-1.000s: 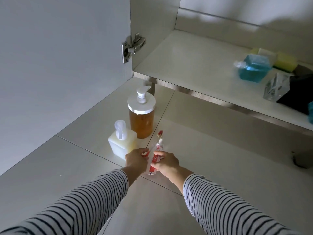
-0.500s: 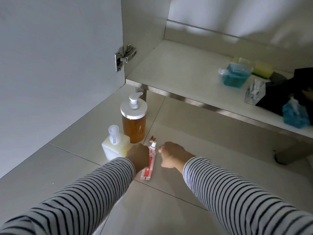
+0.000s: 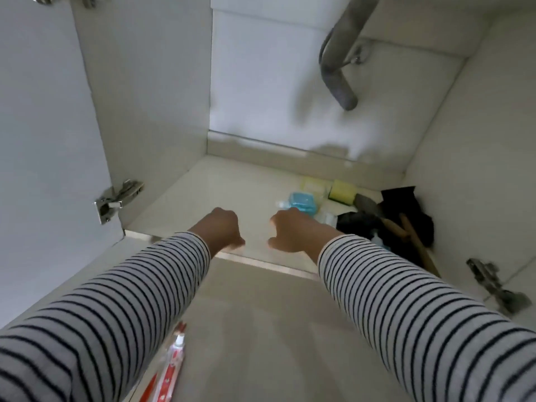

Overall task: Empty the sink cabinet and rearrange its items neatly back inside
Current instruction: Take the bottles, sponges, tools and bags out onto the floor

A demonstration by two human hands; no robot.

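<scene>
Both my hands reach over the front edge of the open sink cabinet floor [image 3: 232,181]. My left hand [image 3: 222,230] is loosely curled and holds nothing. My right hand [image 3: 293,232], fingers bent and apart, hovers just in front of a blue liquid bottle [image 3: 301,203] and is empty. Behind the bottle lie yellow sponges [image 3: 342,191], with a black cloth [image 3: 406,210] and wooden-handled tools [image 3: 406,230] at the cabinet's right. A red and white toothpaste tube [image 3: 172,367] with a toothbrush lies on the floor tiles by my left sleeve.
A grey drain hose [image 3: 336,71] hangs from the top of the cabinet at the back right. The left door [image 3: 43,140] stands open with a hinge [image 3: 116,198]; another hinge [image 3: 493,282] sits at the right.
My hands let go of the toothpaste tube on the floor and moved up and forward into the cabinet. My view lifted, so the two pump bottles are out of sight.
</scene>
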